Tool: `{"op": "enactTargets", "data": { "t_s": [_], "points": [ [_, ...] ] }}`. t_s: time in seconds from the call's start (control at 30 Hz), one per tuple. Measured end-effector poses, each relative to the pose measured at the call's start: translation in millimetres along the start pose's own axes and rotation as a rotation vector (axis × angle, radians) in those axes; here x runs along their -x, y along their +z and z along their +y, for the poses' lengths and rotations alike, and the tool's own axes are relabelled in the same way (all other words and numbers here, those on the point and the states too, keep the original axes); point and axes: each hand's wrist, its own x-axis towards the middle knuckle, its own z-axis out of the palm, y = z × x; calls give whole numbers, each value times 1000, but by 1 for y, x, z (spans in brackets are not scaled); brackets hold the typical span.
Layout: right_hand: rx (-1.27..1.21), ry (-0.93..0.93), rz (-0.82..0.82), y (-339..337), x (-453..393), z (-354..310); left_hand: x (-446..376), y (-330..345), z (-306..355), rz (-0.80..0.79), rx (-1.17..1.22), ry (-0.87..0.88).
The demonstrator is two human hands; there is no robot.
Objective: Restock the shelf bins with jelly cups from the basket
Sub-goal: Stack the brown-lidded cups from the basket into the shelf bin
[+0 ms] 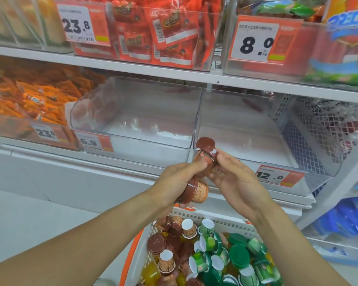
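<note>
My left hand (177, 183) grips brown-lidded jelly cups (196, 190); one lies sideways below my palm and another sits under my thumb. My right hand (234, 180) pinches more brown jelly cups (206, 148) that stick up between both hands. Both hands meet in front of two clear shelf bins. The left bin (136, 129), priced 6.9, holds a few reddish cups at its back left. The right bin (246, 131), priced 12.0, looks bare. Below my hands a white basket (221, 222) with orange trim holds several brown, green and yellow jelly cups (207, 254).
The upper shelf carries bins of red snack packets (157, 34) with price tags 23.8 and 8.0. Orange packets (35, 98) fill the bin at left. A white mesh divider (310, 129) borders the right bin. Blue packages (343, 219) lie low at right.
</note>
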Motion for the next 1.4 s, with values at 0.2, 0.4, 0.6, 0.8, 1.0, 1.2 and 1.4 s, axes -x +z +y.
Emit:
{"op": "enactTargets", "data": {
  "t_s": [0.2, 0.4, 0.6, 0.8, 1.0, 1.2, 1.4],
  "points": [
    [230, -239, 117, 7, -18, -47, -5, 0, 6, 16, 62, -57],
    [529, -99, 271, -15, -102, -84, -8, -6, 8, -11, 159, -154],
    [733, 189, 285, -44, -167, -63, -13, -10, -1, -15, 145, -224],
    [767, 289, 212, -42, -185, -45, -14, -19, -6, 12, 126, -260],
    [823, 266, 214, -37, -183, -42, -14, -15, -4, -7, 80, -267],
    [943, 90, 270, -32, -178, -47, -14, -8, 2, 96, 187, -247],
    [1069, -232, 82, 6, -107, -81, -9, -10, 14, 151, 360, -272]
  ]
}}
